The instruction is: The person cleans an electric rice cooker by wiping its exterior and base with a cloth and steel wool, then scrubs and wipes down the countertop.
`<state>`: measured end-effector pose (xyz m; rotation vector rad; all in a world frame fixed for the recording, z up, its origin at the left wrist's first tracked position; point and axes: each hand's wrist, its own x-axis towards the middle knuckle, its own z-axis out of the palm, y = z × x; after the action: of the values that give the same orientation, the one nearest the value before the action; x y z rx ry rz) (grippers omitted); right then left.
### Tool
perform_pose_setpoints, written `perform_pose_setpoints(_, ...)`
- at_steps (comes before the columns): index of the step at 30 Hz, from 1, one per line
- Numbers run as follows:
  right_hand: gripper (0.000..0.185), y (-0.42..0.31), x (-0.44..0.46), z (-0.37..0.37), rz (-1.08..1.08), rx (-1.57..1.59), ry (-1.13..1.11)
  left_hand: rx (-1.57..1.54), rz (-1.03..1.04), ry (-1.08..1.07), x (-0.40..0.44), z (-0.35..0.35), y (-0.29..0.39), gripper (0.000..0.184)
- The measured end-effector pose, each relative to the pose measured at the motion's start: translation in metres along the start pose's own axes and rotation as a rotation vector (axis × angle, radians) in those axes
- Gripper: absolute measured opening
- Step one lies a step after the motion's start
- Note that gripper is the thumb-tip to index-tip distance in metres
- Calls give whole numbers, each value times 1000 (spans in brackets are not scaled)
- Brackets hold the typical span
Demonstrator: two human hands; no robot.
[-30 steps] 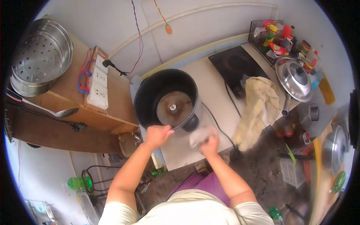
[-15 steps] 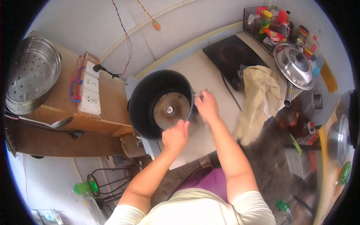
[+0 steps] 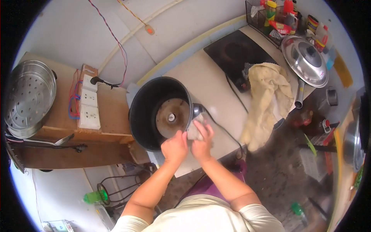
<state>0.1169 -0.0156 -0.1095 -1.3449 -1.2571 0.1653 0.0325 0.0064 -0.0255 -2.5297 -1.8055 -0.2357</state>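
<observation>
- My left hand (image 3: 175, 147) is closed, narrow, with its thumb and fingers at the near rim of the black pot (image 3: 145, 112).
- My right hand (image 3: 202, 144) holds a crumpled pale rag (image 3: 195, 130) against the outside of that rim, just beside my left hand.
- The pot stands open on the pale counter (image 3: 189, 83), near the wooden shelf unit (image 3: 112, 112). Its brown, stained base has a small metal piece at the centre.
- I can make out no brand on the pot.
- Right of it, a tan cloth (image 3: 266, 104) lies partly over the black cooktop (image 3: 235, 50); I see no readable label on either.
- Pale characters mark a red packet (image 3: 281, 28) in the wire basket (image 3: 253, 21), too small for me to read.
- The yellow-lidded jar (image 3: 270, 13) has a label, also unreadable from here.
- A metal lid (image 3: 303, 60) lies near the basket.
</observation>
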Motion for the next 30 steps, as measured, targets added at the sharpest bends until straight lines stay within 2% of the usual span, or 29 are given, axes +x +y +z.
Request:
perform_pose_setpoints(2,19,1,-23,10,30,54,-24,10,3,1,0,0,0,27)
perform_pose_setpoints(5,21,-6,-48,20,208,118,-1,18,25,24,-1,1,-2,27)
perform_pose_setpoints(6,9,-9,-47,20,303,181,-41,15,34,27,-2,2,-2,27)
perform_pose_setpoints(9,15,12,-33,37,462,346,82,17,47,20,-2,1,-4,26)
perform_pose_setpoints(11,24,40,13,39,388,358,75,35,32,-11,-1,1,-5,24)
perform_pose_setpoints(13,25,100,21,66,228,221,-57,61,52,27,0,3,-7,26)
perform_pose_setpoints(16,23,140,27,69,732,337,-357,50,54,57,2,5,-6,26)
perform_pose_setpoints(19,24,129,7,61,894,275,-394,47,49,74,2,6,-4,26)
perform_pose_setpoints(21,27,111,-56,84,575,154,-46,39,49,69,2,7,-5,25)
perform_pose_setpoints(22,30,56,-48,67,850,657,186,26,43,63,2,6,-5,25)
perform_pose_setpoints(24,36,5,-25,40,853,865,255,23,42,55,2,6,-6,25)
perform_pose_setpoints(26,38,7,-26,29,358,260,-87,41,49,42,2,6,-8,25)
perform_pose_setpoints(28,38,58,-43,61,553,328,-141,52,28,39,5,8,-8,26)
perform_pose_setpoints(30,36,77,-37,67,829,493,-184,59,-2,39,4,7,-8,28)
